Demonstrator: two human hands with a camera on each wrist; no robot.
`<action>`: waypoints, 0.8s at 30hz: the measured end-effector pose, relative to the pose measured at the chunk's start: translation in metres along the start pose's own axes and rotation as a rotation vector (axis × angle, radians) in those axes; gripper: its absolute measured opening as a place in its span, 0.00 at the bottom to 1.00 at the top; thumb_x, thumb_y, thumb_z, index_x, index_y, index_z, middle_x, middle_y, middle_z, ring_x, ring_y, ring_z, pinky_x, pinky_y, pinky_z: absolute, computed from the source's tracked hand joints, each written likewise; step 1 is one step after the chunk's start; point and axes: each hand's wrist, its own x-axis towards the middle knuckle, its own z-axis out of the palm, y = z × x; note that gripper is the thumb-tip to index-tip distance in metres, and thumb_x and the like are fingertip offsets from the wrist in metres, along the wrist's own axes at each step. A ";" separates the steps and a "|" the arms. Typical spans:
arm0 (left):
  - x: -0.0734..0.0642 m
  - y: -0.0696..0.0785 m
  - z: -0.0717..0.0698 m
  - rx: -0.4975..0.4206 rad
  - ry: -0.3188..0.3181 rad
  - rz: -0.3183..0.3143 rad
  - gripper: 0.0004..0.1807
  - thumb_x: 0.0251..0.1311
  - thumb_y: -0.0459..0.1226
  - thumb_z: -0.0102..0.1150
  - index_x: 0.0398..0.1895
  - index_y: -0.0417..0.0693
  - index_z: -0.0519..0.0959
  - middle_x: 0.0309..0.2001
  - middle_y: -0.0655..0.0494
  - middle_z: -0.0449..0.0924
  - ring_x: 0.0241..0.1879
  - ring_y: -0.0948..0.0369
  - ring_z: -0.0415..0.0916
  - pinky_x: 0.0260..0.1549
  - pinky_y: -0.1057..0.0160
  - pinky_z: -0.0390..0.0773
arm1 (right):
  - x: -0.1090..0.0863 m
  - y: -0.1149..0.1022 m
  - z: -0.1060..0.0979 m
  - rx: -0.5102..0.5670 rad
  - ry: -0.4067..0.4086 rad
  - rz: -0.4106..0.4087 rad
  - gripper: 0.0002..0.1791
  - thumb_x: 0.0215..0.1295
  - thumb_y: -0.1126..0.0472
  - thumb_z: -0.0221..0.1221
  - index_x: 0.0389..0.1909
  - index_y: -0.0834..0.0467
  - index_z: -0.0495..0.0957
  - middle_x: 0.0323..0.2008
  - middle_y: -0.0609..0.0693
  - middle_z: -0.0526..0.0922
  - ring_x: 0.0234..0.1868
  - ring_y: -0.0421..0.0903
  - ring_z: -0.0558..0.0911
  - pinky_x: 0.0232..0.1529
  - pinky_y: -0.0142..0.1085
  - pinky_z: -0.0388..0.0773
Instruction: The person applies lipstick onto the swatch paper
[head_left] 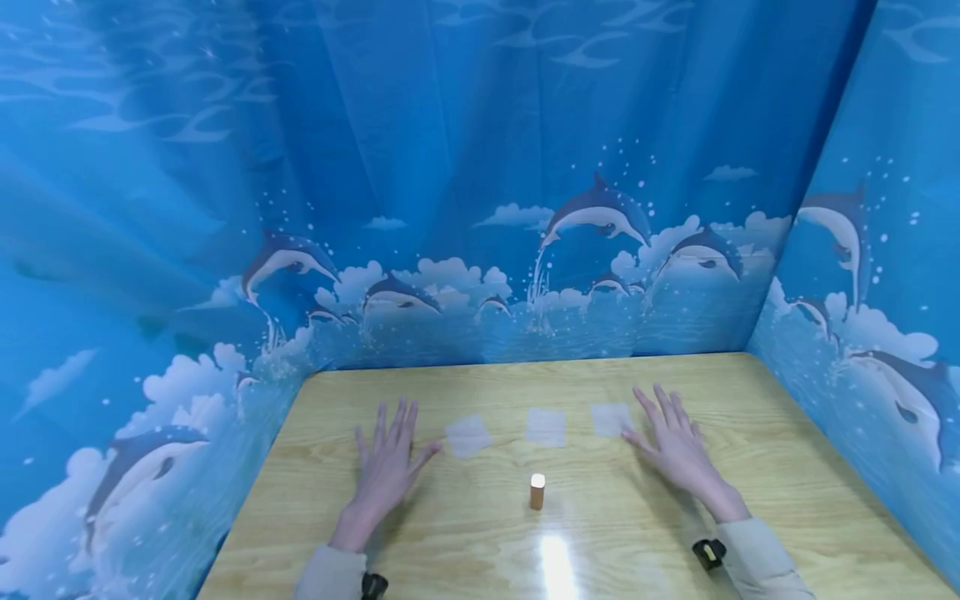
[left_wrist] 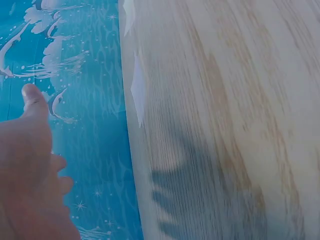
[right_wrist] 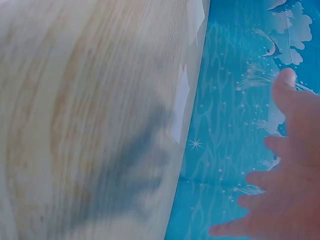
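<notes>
My left hand, fingers spread and straight, is over the left part of the table and holds nothing. Its thumb points toward the left white square sheet. On the other side, my right hand is likewise spread and holds nothing; its thumb is by the right white square sheet. Both wrist views show a hand's shadow on the wood, apart from the hand. A middle white sheet lies between the other two. Nearer the front, a small brown cylinder with a white top stands upright between the hands.
The wooden table has a bright reflection near its front. Blue dolphin-print curtains hang behind it and along both sides. Each wrist wears a black strapped device, and the sleeves are pale.
</notes>
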 end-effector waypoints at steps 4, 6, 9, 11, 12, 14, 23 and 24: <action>0.004 0.003 -0.001 -0.056 0.065 0.038 0.42 0.73 0.53 0.54 0.80 0.42 0.52 0.80 0.41 0.48 0.79 0.40 0.34 0.69 0.25 0.27 | 0.005 -0.001 0.001 0.132 0.024 -0.032 0.43 0.75 0.47 0.57 0.81 0.53 0.47 0.79 0.68 0.42 0.77 0.74 0.42 0.65 0.80 0.44; 0.006 0.004 -0.001 -0.098 0.097 0.056 0.40 0.73 0.50 0.54 0.79 0.39 0.55 0.79 0.39 0.50 0.79 0.39 0.37 0.70 0.26 0.30 | 0.007 -0.003 0.003 0.201 0.025 -0.052 0.42 0.75 0.49 0.58 0.81 0.54 0.49 0.79 0.68 0.44 0.76 0.74 0.46 0.65 0.79 0.46; 0.009 0.008 -0.003 -0.184 0.130 0.081 0.37 0.74 0.48 0.53 0.78 0.38 0.56 0.78 0.39 0.52 0.78 0.39 0.42 0.72 0.28 0.34 | 0.008 -0.008 0.006 0.279 0.038 -0.083 0.40 0.74 0.52 0.59 0.80 0.56 0.52 0.78 0.67 0.49 0.75 0.73 0.51 0.67 0.76 0.50; 0.011 0.011 -0.003 -0.251 0.148 0.102 0.36 0.75 0.47 0.51 0.77 0.37 0.57 0.78 0.38 0.54 0.78 0.38 0.44 0.73 0.30 0.38 | 0.009 -0.014 0.008 0.323 0.054 -0.107 0.39 0.74 0.55 0.60 0.79 0.58 0.54 0.77 0.67 0.53 0.74 0.71 0.55 0.68 0.73 0.55; 0.012 0.013 -0.004 -0.288 0.154 0.113 0.35 0.76 0.46 0.51 0.77 0.37 0.57 0.77 0.38 0.54 0.77 0.38 0.46 0.73 0.31 0.40 | 0.009 -0.016 0.009 0.340 0.063 -0.120 0.38 0.73 0.57 0.60 0.78 0.59 0.56 0.76 0.67 0.56 0.74 0.71 0.57 0.68 0.71 0.58; 0.013 0.017 -0.005 -0.361 0.160 0.126 0.33 0.77 0.45 0.50 0.77 0.37 0.58 0.77 0.38 0.56 0.77 0.39 0.49 0.74 0.33 0.45 | 0.009 -0.022 0.012 0.366 0.079 -0.140 0.36 0.73 0.59 0.60 0.77 0.60 0.59 0.74 0.66 0.61 0.72 0.70 0.61 0.67 0.67 0.64; 0.020 0.036 -0.005 -0.636 0.106 0.112 0.27 0.79 0.43 0.46 0.74 0.41 0.65 0.72 0.41 0.67 0.71 0.42 0.64 0.69 0.40 0.65 | 0.009 -0.040 0.029 0.507 0.027 -0.163 0.31 0.75 0.59 0.58 0.74 0.62 0.64 0.72 0.63 0.67 0.70 0.66 0.68 0.67 0.59 0.70; 0.021 0.039 -0.005 -0.658 0.101 0.119 0.26 0.79 0.44 0.46 0.74 0.41 0.66 0.71 0.41 0.69 0.70 0.42 0.66 0.68 0.40 0.68 | 0.009 -0.042 0.031 0.527 0.019 -0.166 0.30 0.75 0.60 0.58 0.74 0.62 0.64 0.72 0.62 0.68 0.69 0.65 0.69 0.66 0.58 0.70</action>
